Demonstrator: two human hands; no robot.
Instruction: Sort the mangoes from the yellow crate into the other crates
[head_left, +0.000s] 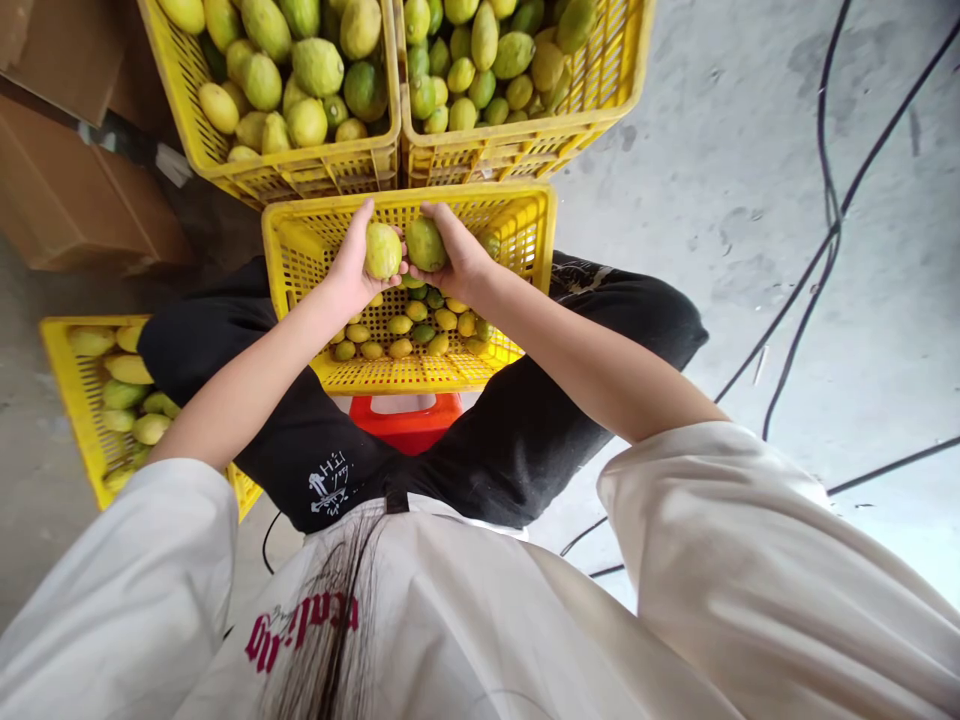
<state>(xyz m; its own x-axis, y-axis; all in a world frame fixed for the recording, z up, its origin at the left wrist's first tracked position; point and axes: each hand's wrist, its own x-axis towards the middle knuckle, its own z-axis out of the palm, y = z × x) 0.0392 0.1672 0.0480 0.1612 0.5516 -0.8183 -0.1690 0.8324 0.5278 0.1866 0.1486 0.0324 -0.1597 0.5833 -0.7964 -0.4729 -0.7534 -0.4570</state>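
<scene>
Concrete floor (pixel 750 200), grey and stained, fills the right half of the frame; black cables (pixel 832 220) trail across it from upper right toward the lower centre. Cardboard boxes (pixel 67 190) sit at far left

Two full yellow crates (pixel 300 170) along the top edge, side by side, heaped with green-yellow fruit (pixel 315 65), oval, mango-like. Third yellow crate (pixel 517 215) at centre, between the person's knees in black trousers (pixel 525 430), only a shallow layer of small fruit on its floor. Fourth crate (pixel 64 380) at left edge, partly filled. Red stool (pixel 409 420) just below the centre crate

Both hands raised over the centre crate, touching each other. Left hand (pixel 349 270) wrapped round a pale yellow-green fruit (pixel 383 250), fingers curled behind, thumb over the top. Right hand (pixel 457 260) closed the same way on a darker green fruit (pixel 425 243). The two fruits sit just beside one another, about level with the crate's far rim

Handling, as judged: each fruit fits one palm, so light to moderate weight. Skin looks smooth and matt, firm while green, likely to bruise if dropped or squeezed hard. Best hold is a full-palm cradle round the widest middle, not fingertip pinch at the ends
</scene>
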